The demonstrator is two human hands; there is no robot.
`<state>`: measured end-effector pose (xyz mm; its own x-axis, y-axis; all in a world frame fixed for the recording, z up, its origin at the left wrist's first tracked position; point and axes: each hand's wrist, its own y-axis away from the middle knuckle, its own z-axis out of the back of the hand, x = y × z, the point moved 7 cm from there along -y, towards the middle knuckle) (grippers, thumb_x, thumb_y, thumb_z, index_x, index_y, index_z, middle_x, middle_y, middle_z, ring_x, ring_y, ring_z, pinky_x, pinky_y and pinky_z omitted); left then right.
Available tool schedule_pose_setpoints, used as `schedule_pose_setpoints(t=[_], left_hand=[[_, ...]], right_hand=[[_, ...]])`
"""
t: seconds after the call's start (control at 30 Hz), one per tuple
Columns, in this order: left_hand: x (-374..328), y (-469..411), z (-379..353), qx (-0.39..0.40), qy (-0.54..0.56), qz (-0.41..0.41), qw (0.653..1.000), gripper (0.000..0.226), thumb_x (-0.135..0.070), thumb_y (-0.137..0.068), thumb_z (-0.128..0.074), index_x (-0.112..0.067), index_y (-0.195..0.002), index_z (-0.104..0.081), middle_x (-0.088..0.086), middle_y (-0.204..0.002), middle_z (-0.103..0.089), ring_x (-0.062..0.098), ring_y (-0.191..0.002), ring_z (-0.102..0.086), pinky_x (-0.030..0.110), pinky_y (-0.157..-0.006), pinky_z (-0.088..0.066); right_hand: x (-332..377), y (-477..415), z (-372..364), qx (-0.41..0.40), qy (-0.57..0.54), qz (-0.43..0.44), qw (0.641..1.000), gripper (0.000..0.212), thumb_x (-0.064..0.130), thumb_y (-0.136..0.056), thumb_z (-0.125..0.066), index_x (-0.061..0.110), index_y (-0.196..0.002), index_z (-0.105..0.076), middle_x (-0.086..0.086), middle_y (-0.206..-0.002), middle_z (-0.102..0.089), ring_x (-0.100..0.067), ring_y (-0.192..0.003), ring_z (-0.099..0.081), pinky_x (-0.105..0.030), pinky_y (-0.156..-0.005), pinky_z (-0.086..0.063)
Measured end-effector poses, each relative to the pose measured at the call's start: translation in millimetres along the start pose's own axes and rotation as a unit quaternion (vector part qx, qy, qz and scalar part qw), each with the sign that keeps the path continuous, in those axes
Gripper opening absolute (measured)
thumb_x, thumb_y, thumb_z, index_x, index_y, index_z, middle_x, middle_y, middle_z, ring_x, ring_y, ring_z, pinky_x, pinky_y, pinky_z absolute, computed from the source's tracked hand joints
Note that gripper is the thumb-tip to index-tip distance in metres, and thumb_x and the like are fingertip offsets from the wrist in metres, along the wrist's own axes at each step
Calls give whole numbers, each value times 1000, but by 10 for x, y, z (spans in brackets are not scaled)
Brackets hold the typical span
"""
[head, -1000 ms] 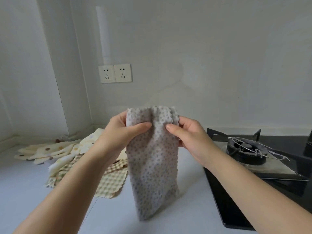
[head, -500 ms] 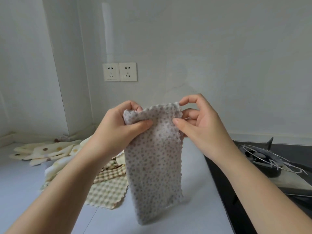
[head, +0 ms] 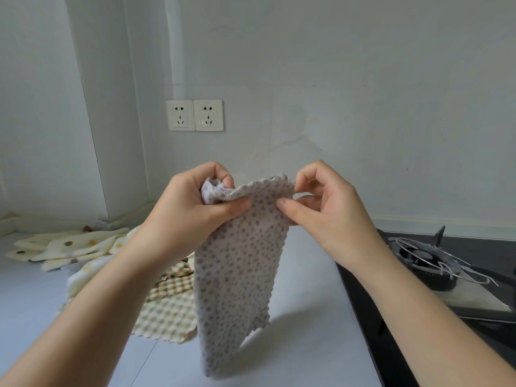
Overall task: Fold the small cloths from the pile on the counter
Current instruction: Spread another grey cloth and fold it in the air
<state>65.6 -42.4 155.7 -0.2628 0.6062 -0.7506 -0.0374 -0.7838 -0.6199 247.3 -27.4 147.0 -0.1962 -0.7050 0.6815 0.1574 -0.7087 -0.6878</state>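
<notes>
Hands spread wider, left hand (head: 192,208) and right hand (head: 326,208) fingers pinching spotted cloth (head: 240,269) top edge

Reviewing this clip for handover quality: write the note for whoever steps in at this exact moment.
Left hand: gripping one bunched top corner of the grey dotted cloth.
Right hand: pinching the other end of its top edge.
The cloth hangs in the air over the counter, not yet spread or folded.
The pile of cloths lies at left, loose; no folded stack in view.
Left to do: open this cloth out, fold it, then work through the pile.
</notes>
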Motion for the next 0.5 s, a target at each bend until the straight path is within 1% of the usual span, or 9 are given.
schedule_pose_setpoints(t=[0.03,0.07,0.13,0.2,0.27,0.33,0.4,0.43,0.5], left_hand=[[-6,2,0,3,-3,-2,1000,25,-12,-75,-77,-20,-65,-55,5,-65,-51,14,-62,-45,30,-60,-40],[-16,5,0,6,-6,-5,1000,26,-13,-74,-77,-21,-64,-55,4,-65,-50,14,-62,-45,30,-59,-40],[-28,11,-2,10,-13,-8,1000,27,-13,-75,-77,-22,-64,-54,3,-64,-50,14,-61,-44,28,-58,-39],[-35,15,-5,13,-18,-7,1000,29,-12,-75,-77,-23,-63,-53,3,-63,-48,14,-61,-42,25,-55,-38],[-28,17,-11,17,-17,-5,1000,30,-12,-75,-77,-24,-62,-53,2,-63,-48,14,-60,-41,22,-51,-37],[-20,20,-23,23,-17,-1,1000,30,-12,-75,-77,-25,-62,-53,2,-62,-48,14,-60,-41,22,-51,-37],[-19,21,-32,26,-21,-2,999,30,-12,-75,-77,-25,-63,-53,1,-62,-49,14,-60,-42,23,-52,-37],[-24,22,-27,23,-24,-5,999,30,-12,-75,-77,-24,-64,-52,-2,-62,-49,13,-60,-43,22,-52,-38],[-55,24,-2,14,-42,-18,999,27,-10,-76,-76,-22,-70,-53,-13,-60,-50,6,-56,-44,14,-48,-39]], right_hand=[[-17,-7,7,-1,-3,-5,1000,21,23,-74,-74,27,-77,-54,1,-88,-64,-35,-72,-66,-55,-76,-55],[-36,-13,18,-2,-7,-12,1000,20,21,-75,-76,26,-78,-57,-1,-89,-67,-34,-73,-68,-54,-77,-56],[-77,-22,33,3,-23,-29,999,18,14,-79,-78,24,-80,-64,1,-88,-72,-30,-75,-70,-53,-80,-57],[-102,-31,25,17,-39,-38,998,17,12,-80,-77,27,-83,-70,2,-89,-74,-27,-79,-72,-52,-84,-57],[-98,-33,6,30,-54,-40,997,22,8,-80,-77,29,-87,-72,2,-91,-74,-25,-82,-72,-46,-85,-58],[-84,-37,-8,38,-74,-38,996,22,3,-82,-74,23,-90,-72,2,-90,-74,-21,-82,-71,-38,-84,-58],[-80,-39,-5,34,-92,-42,994,15,0,-82,-72,14,-88,-72,-1,-86,-73,-16,-80,-69,-33,-81,-58],[-89,-39,1,29,-102,-50,993,12,0,-81,-71,11,-87,-71,-4,-86,-73,-15,-80,-68,-31,-79,-58],[-114,-42,21,21,-122,-72,990,11,-2,-80,-71,7,-85,-71,-7,-85,-73,-14,-80,-68,-27,-78,-57]])
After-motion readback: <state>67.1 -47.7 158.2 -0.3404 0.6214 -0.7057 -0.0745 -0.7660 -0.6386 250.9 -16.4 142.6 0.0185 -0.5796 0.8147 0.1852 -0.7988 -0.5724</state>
